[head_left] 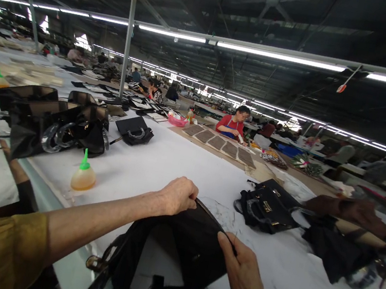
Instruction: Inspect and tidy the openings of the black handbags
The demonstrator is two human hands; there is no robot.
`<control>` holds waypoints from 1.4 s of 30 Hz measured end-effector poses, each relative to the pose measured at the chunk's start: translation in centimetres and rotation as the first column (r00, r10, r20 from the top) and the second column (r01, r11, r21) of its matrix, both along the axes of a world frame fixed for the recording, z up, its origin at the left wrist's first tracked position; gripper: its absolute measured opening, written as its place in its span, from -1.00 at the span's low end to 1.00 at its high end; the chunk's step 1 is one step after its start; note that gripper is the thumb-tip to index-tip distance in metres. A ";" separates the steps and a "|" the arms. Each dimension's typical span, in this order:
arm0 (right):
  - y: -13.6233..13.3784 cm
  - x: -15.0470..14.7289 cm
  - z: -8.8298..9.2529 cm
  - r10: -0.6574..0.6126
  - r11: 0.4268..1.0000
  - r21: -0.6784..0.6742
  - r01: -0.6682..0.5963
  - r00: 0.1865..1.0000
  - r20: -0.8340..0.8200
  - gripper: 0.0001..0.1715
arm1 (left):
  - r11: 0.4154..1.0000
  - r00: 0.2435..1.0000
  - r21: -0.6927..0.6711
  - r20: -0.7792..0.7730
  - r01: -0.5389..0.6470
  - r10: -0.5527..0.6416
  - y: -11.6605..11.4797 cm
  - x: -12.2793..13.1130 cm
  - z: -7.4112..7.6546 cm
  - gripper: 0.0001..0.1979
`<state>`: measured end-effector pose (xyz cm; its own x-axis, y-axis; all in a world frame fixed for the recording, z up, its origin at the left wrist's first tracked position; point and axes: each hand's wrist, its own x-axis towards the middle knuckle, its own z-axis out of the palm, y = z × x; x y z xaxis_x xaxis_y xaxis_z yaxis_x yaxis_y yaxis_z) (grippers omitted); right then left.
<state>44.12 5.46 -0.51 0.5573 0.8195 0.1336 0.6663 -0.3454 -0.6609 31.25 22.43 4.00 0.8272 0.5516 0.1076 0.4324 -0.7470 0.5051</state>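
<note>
In front of me a black handbag (194,248) lies with its mouth spread wide, showing a dark lining and a lighter patch inside. My left hand (179,195) pinches the far rim of the bag, its fingers closed over the edge. On the right side of the same rim, my right hand (244,266) grips with the thumb on the inside and the fingers hidden behind. The bag's straps and a metal fitting hang toward the near left.
A squeeze bottle (83,178) with a green nozzle stands at left, near several dark bags (33,123). A small black bag (134,130) lies beyond. At right are another black handbag (270,204) and a blurred co-worker's arm (351,213). A person in red (233,124) works across the table.
</note>
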 end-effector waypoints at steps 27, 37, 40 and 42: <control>0.6 -0.8 1.3 -0.012 0.988 -0.143 0.061 0.948 0.319 -0.61 | 0.992 0.994 0.054 0.024 -0.110 0.109 -0.2 1.1 -0.3 -0.93; 4.8 -1.8 3.5 0.123 0.959 -0.277 0.050 0.812 0.571 -0.68 | 0.990 0.992 0.063 0.015 -0.124 0.124 -0.6 1.3 -0.3 -0.93; 6.1 -2.4 4.1 0.155 0.952 -0.304 0.034 0.804 0.574 -0.77 | 0.993 0.995 0.066 -0.003 -0.102 0.102 -0.4 1.1 -0.1 -0.93; 6.5 -2.5 4.3 0.176 0.949 -0.314 0.015 0.801 0.571 -0.78 | 0.997 0.998 0.056 0.009 -0.058 0.058 -0.4 0.4 0.4 -0.92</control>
